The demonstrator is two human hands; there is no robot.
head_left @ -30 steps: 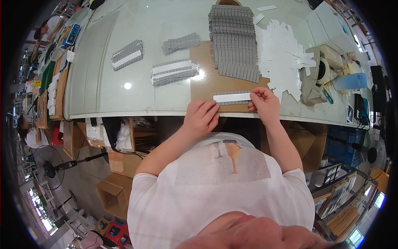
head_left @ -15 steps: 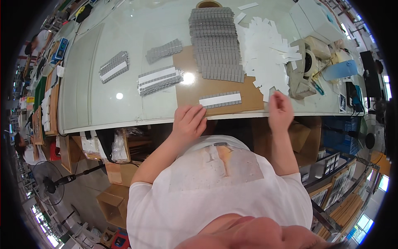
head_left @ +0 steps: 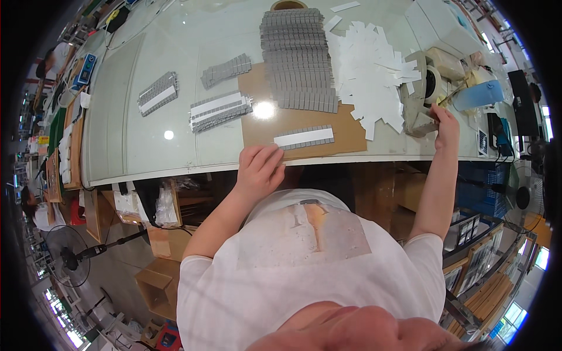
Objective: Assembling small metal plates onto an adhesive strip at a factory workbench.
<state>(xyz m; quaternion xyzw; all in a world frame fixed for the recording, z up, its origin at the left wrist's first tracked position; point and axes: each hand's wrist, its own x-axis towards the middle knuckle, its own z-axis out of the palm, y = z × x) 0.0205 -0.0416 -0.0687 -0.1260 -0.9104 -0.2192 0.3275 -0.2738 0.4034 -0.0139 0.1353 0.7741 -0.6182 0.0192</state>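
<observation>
On a brown cardboard sheet (head_left: 351, 131) at the table's front edge lies a grey segmented strip (head_left: 322, 140) with a white strip (head_left: 303, 138) along its top. My left hand (head_left: 260, 168) is at its left end, fingers bent together and fingertips on that end. Far to the right, my right hand (head_left: 446, 130) reaches the front end of a beige tape dispenser (head_left: 417, 96), thumb and fingers pinched there. Whatever they pinch is too small to make out. Behind the cardboard stands a long row of stacked grey segmented strips (head_left: 298, 64).
White paper strips (head_left: 372, 76) lie heaped between the row and the dispenser. Smaller bundles of grey strips (head_left: 219, 111) sit to the left, one (head_left: 158, 93) farther out. A blue bottle (head_left: 480, 95) is right of the dispenser; a white box (head_left: 445, 29) stands behind.
My right hand has moved right, from the front of the white paper heap to the tape dispenser. The left hand stays at the grey strip's end; the whole view has shifted slightly.
</observation>
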